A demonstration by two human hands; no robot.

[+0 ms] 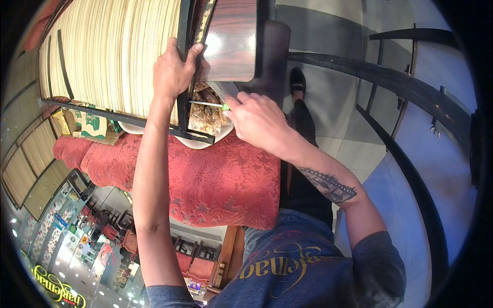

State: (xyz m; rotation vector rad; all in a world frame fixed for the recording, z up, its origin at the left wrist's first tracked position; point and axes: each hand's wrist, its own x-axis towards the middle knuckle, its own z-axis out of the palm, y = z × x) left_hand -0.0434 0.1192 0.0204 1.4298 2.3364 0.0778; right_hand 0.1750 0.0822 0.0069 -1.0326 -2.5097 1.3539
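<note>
A large cream slatted panel (113,51) with a dark frame (183,110) stands at the upper left. My left hand (173,72) grips that frame's right-hand edge, thumb and fingers closed around it. My right hand (259,123) is closed around a screwdriver (208,104); a bit of its green handle shows at my fingers. Its thin metal shaft points left, and the tip meets or nearly meets the frame below my left hand. Behind the shaft, brown pieces in clear plastic (208,115) lie in a white dish (226,134).
A red patterned padded seat (221,174) lies below my hands. A glossy wood-grain board (228,41) is beyond them. Dark curved bars (359,64) cross the right side over a tiled floor (354,154). A green-and-tan carton (92,126) sits at the left.
</note>
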